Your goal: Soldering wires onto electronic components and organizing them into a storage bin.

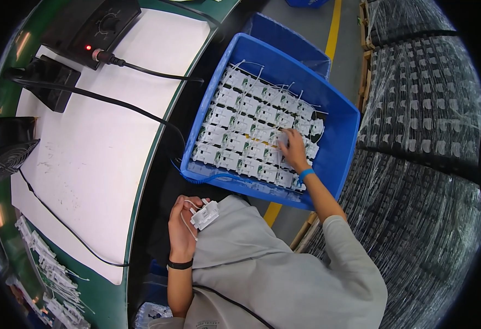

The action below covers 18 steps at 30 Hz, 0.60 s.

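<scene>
My left hand (pixel 183 227) is closed on a white plastic housing (pixel 204 215) with a thin white wire hanging from it, held just above my lap. Inside a blue bin (pixel 336 123), rows of similar white housings (pixel 222 117) with small green circuit boards and white wires lie on a dark layer. Over the right part of these rows reaches my right hand (pixel 292 147). Its fingers are curled around a white housing (pixel 283 138), mostly covered by them. A blue band (pixel 305 174) circles my right wrist, and a coiled blue cord (pixel 213 178) runs along the bin's near rim.
To the left stands a green workbench with a white sheet (pixel 97 164), a black control box (pixel 95 30) with a red light, a black stand (pixel 51 82), and a small fan (pixel 10 153). More white parts (pixel 54 268) lie lower left. Film-wrapped stacks (pixel 421 109) rise at right.
</scene>
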Motion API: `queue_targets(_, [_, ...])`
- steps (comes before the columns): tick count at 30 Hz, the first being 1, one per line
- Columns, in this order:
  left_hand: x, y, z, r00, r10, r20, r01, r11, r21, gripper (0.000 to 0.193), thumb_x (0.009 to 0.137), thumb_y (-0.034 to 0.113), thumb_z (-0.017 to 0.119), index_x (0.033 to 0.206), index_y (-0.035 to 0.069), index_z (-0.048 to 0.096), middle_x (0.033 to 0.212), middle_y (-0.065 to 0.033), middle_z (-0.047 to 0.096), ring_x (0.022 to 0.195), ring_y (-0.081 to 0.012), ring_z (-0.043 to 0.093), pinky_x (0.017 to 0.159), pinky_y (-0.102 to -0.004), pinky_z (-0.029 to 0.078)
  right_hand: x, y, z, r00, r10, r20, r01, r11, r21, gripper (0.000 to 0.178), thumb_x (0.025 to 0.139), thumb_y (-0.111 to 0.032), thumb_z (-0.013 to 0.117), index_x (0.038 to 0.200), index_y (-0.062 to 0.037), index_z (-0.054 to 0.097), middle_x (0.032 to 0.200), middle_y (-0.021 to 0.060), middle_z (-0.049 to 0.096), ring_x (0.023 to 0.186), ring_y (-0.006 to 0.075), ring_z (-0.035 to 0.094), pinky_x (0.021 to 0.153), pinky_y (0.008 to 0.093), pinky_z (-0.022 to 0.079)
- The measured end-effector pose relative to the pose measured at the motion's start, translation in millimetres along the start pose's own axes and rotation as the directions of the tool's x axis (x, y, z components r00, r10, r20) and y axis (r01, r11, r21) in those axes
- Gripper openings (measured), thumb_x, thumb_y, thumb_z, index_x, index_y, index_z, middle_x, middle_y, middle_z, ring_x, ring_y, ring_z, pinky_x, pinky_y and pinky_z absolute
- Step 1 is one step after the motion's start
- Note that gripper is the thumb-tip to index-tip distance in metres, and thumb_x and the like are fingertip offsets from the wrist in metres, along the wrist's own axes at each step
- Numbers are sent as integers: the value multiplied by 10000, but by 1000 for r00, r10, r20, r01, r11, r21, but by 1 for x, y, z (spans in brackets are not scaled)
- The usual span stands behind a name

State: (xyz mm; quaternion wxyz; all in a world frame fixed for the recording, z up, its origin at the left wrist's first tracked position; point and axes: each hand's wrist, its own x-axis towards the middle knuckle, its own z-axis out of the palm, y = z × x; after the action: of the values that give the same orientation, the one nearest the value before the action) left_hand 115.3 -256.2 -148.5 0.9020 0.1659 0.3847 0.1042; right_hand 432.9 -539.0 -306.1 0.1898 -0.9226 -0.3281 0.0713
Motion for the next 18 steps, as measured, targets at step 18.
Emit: queue_targets(18, [2,1,3,1000,-13,15,13,1000,1,250,1055,270,468,869,106,501,932,-94,630,1079,-300,637,1012,-413,461,-48,41,11,969,235,-77,-243,962,-123,338,980,-181,585,1268,-11,630,1365,198,530,1296,379,455,1090,497,369])
